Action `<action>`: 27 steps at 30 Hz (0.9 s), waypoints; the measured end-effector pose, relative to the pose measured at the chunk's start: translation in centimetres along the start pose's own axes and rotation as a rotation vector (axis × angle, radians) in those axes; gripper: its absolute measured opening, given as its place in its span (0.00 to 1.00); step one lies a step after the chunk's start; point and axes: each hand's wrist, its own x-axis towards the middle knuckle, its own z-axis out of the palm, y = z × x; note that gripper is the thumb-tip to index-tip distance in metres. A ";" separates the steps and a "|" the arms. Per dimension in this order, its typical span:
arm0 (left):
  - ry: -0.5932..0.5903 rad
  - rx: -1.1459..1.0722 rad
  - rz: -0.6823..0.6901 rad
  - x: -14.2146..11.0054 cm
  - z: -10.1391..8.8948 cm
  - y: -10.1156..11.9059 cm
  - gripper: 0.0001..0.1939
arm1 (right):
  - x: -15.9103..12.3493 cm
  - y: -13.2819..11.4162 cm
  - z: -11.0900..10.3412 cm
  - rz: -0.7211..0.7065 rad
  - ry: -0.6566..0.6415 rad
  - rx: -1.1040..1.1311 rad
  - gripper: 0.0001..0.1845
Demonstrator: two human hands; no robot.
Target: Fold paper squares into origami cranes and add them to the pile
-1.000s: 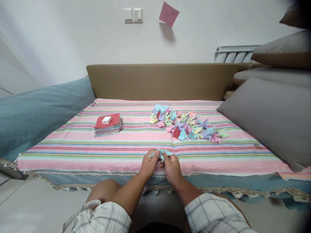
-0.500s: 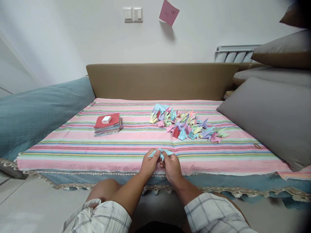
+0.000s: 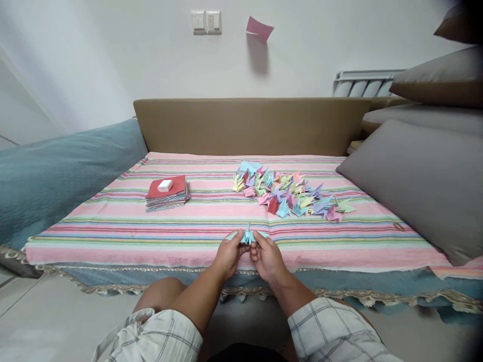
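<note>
A light-blue origami crane (image 3: 247, 238) is held between my two hands, its wings spread to either side and a thin point sticking up in the middle. My left hand (image 3: 229, 255) pinches the left wing between thumb and fingers. On the other wing, my right hand (image 3: 267, 257) is closed in the same way, its fingers curled beneath. Beyond my hands lies a pile of folded paper cranes (image 3: 281, 193) in many colours. The fingertips under the paper are partly hidden.
A stack of coloured paper (image 3: 168, 196) with a small white block (image 3: 165, 186) on top lies left on the striped cloth (image 3: 113, 226). Grey cushions (image 3: 418, 176) fill the right side. A brown backrest (image 3: 245, 125) stands behind. A pink note (image 3: 260, 28) hangs on the wall.
My hands have moved slightly apart, and the crane has turned so its middle and upright point show between my thumbs. The pink note on the wall has curled upward.
</note>
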 end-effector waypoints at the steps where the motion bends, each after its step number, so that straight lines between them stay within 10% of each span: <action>1: 0.001 -0.010 -0.003 0.0 0.0 0.0 0.17 | 0.1 0.0 -0.1 0.008 -0.006 0.011 0.18; 27: 0.040 -0.087 -0.070 0.3 -0.3 0.2 0.17 | 0.8 -0.4 -1.0 -0.017 -0.032 0.051 0.19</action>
